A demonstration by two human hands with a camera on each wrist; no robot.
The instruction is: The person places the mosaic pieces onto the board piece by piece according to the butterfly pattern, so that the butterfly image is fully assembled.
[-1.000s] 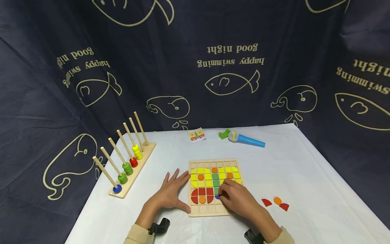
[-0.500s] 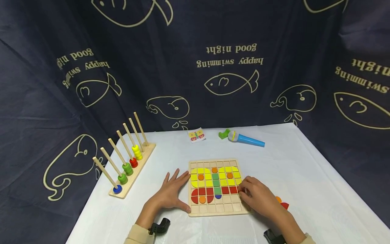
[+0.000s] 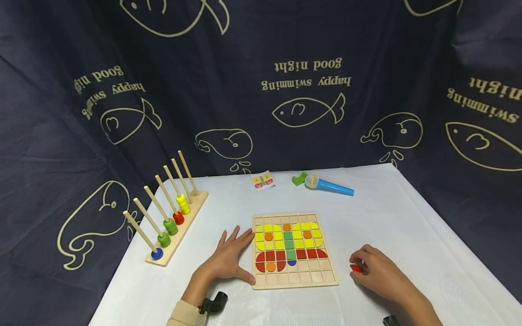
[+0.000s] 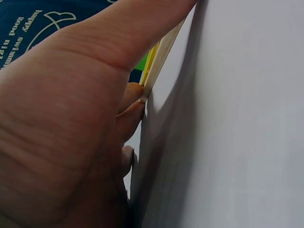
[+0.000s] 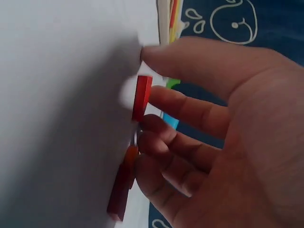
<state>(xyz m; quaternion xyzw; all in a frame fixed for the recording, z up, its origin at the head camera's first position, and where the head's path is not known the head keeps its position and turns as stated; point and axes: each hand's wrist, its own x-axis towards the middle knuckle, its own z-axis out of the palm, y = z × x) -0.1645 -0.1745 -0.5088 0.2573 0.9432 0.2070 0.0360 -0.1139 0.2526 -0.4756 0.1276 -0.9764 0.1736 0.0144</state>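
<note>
My left hand (image 3: 229, 258) rests on the white table, fingers spread, with thumb and fingertips touching the left edge of a wooden grid board (image 3: 281, 278). Yellow, red, green, orange and blue pieces on the board form a butterfly. At its right side, the red row ends in a rounded piece (image 3: 321, 253). To the right of the board, my right hand (image 3: 381, 274) is bent around a loose red quarter-round piece (image 5: 142, 98). The index finger is at that piece; the thumb stands apart from it. An orange piece (image 5: 131, 155) and another red piece (image 5: 118, 192) lie under the other fingers.
A bead stacker (image 3: 183, 231) with upright pegs stands at the left. Along the back lie a butterfly picture card (image 3: 263, 181), a green block (image 3: 299, 179) and a blue toy microphone (image 3: 335, 187). A dark printed cloth (image 3: 228, 81) hangs behind the table.
My right hand has moved right, from the board to the loose pieces. A rounded red piece now shows at the right end of the red row. My left hand has stayed put.
</note>
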